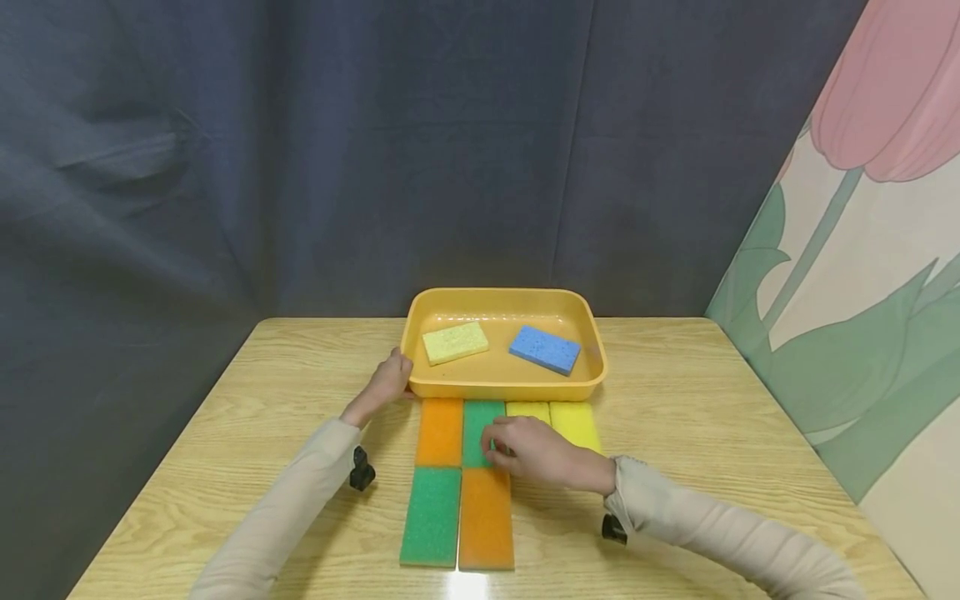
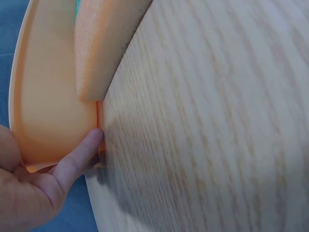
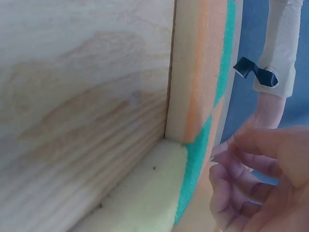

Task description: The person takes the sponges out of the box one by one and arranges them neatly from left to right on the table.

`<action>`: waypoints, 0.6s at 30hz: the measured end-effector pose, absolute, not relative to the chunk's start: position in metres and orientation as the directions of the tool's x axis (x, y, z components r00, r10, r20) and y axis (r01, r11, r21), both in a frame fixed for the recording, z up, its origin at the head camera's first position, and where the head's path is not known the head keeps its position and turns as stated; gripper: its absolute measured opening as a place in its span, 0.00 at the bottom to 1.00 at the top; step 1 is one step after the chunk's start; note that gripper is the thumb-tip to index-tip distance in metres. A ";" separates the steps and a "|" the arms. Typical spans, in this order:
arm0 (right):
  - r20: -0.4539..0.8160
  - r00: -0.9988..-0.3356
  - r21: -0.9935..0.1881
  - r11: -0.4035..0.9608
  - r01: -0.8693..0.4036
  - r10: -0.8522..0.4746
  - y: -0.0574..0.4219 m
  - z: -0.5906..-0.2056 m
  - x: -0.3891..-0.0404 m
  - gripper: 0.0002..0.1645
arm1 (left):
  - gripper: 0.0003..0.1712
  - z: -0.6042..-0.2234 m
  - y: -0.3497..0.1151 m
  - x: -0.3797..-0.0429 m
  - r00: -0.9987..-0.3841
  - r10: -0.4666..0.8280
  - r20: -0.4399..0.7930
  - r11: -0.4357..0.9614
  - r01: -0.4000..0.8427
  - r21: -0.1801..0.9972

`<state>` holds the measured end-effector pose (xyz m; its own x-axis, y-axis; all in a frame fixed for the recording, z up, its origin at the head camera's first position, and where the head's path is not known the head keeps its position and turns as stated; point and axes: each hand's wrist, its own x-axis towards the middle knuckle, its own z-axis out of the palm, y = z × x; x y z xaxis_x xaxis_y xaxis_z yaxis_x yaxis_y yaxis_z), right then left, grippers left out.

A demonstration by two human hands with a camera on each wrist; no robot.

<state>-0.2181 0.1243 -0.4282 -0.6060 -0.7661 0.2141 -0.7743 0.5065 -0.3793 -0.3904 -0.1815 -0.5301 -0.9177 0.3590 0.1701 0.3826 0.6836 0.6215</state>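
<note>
At the left front corner of a shallow yellow tray [image 1: 498, 390], my left hand [image 1: 388, 379] grips the rim, its index finger lying along the outer wall in the left wrist view. Inside the tray lie a pale yellow sponge [image 1: 455, 342] and a blue sponge [image 1: 545, 349]. My right hand [image 1: 536, 452] hovers over the laid-out sponges with loosely curled fingers and nothing in them. Beneath and around it are a green sponge [image 1: 477, 423], an orange sponge [image 1: 486, 521] and two yellow sponges, partly hidden by the hand.
Left of these lie another orange sponge [image 1: 439, 433] and a green sponge [image 1: 431, 517], edge to edge with their neighbours. Everything rests on a wooden table [image 1: 675, 392]. A dark curtain [image 1: 450, 150] hangs behind it, and a wall with painted tulips [image 1: 862, 333] stands at the right.
</note>
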 end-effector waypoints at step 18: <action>0.423 -0.646 -0.383 0.521 -0.763 -0.635 0.139 -0.403 -0.248 0.13 | 0.39 -0.612 -0.211 -0.453 -0.818 0.477 0.321 0.756 0.568 0.325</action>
